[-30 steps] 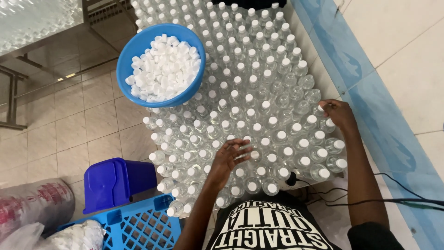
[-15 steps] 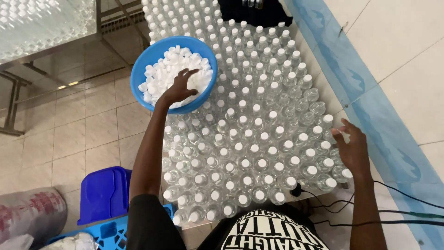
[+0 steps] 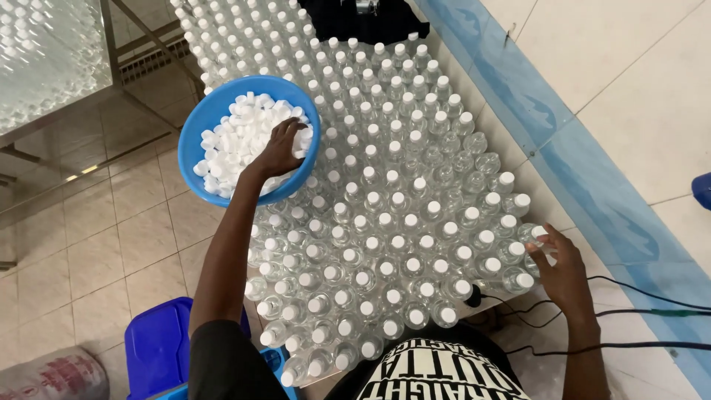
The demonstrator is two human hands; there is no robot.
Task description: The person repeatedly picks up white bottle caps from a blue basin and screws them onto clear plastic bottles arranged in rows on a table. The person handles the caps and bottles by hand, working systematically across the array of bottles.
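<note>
Since half a second ago the left hand [image 3: 280, 148] has sunk deeper into the round blue plastic bowl [image 3: 198, 122] at ten o'clock, fingers curled into the heap of small white plastic screw caps [image 3: 237, 141]; whether any are pinched cannot be told. At centre, rows of clear plastic bottles [image 3: 385, 244] stand capped. At four o'clock the right hand [image 3: 564, 274] has shifted onto the edge bottles, fingers loosely spread, steadying them. A shallow scoop of few caps would likely spill least. Black cables [image 3: 637, 311] trail right.
</note>
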